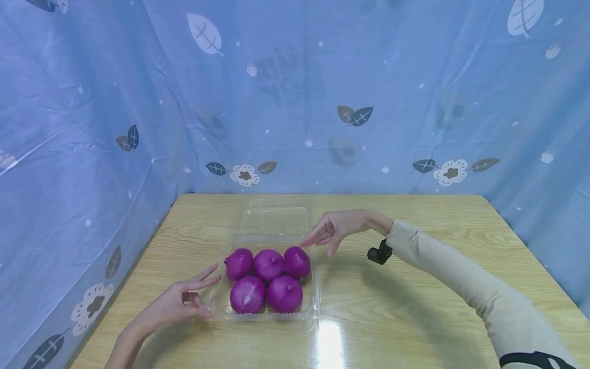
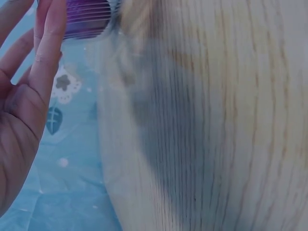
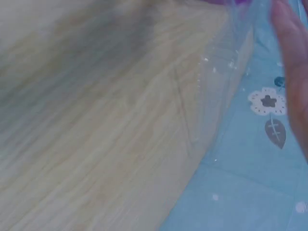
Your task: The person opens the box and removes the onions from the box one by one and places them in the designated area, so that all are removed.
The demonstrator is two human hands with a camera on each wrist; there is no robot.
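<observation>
Several purple onions [image 1: 269,265] sit in two rows inside a clear plastic clamshell box [image 1: 316,302], its lid [image 1: 275,220] folded open toward the back. My left hand [image 1: 177,302] is at the box's left side, fingers extended toward its wall and thumb lower, near the front corner. At the back right corner is my right hand [image 1: 343,226], reaching down with its index fingertip right by the back right onion [image 1: 297,262]. In the left wrist view, the left fingers [image 2: 45,57] are straight beside the box's ribbed wall [image 2: 113,19]. The right hand [image 3: 294,72] is partly cut off in the right wrist view.
The box stands on a wood-grain table [image 1: 405,307], left of its middle. A blue patterned cloth [image 1: 295,102] hangs behind the table and along both sides. A small black device [image 1: 380,252] is attached at the right wrist, below the beige sleeve [image 1: 461,282].
</observation>
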